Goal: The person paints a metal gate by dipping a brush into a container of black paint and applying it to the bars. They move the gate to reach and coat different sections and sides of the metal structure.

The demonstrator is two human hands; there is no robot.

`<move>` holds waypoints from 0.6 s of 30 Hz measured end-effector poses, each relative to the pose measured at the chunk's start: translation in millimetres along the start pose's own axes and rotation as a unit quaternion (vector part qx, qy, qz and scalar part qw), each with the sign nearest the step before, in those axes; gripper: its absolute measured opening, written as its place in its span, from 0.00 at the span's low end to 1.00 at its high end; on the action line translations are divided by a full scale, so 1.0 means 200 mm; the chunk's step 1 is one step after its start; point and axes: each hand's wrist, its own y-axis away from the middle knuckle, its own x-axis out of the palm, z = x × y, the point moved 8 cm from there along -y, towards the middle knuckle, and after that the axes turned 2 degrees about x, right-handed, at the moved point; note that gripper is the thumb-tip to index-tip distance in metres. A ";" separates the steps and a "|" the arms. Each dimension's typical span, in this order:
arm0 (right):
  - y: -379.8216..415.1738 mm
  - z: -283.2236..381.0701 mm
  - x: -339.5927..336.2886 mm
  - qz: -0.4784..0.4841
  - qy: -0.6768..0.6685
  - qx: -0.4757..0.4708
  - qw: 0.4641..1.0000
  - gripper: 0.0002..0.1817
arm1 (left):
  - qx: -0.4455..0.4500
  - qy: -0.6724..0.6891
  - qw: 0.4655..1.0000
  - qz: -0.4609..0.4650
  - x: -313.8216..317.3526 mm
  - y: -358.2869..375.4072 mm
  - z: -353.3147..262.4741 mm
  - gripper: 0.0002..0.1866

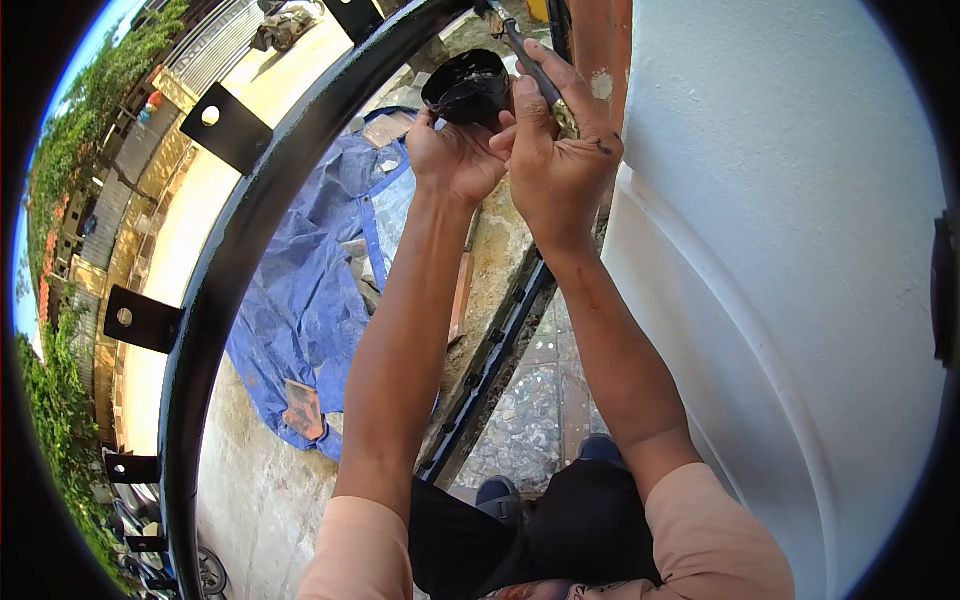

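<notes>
My left hand [452, 165] grips a small black paint pot [466, 88] from below and behind, its open mouth tilted so that the dark, glossy inside shows. My right hand [562, 160] is closed around the dark handle of a paintbrush [532, 62], just to the right of the pot, with the two hands close together. The brush points up and away, its head near the top edge of the view beside a black-painted metal rail [225, 235]. A dark smear marks the back of my right hand.
Flat black tabs with holes [228, 128] stick out from the curved rail. A white wall [780, 150] stands close on the right. Below lie a crumpled blue tarp [300, 290], broken tile pieces [304, 410] and a dark floor track [490, 370]. A motorcycle [290, 25] is parked beyond.
</notes>
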 end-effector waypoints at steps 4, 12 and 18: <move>0.13 0.16 0.05 0.049 0.019 -0.042 0.998 0.14 | 0.040 -0.013 0.999 -0.031 -0.01 0.02 -0.04 0.32; 0.00 0.01 -0.04 -0.044 -0.021 0.060 0.997 0.13 | -0.013 0.012 0.999 -0.042 0.05 0.05 0.03 0.32; 0.01 -0.09 0.04 -0.032 -0.094 0.073 0.992 0.14 | -0.017 -0.003 0.985 0.172 -0.03 -0.11 -0.03 0.27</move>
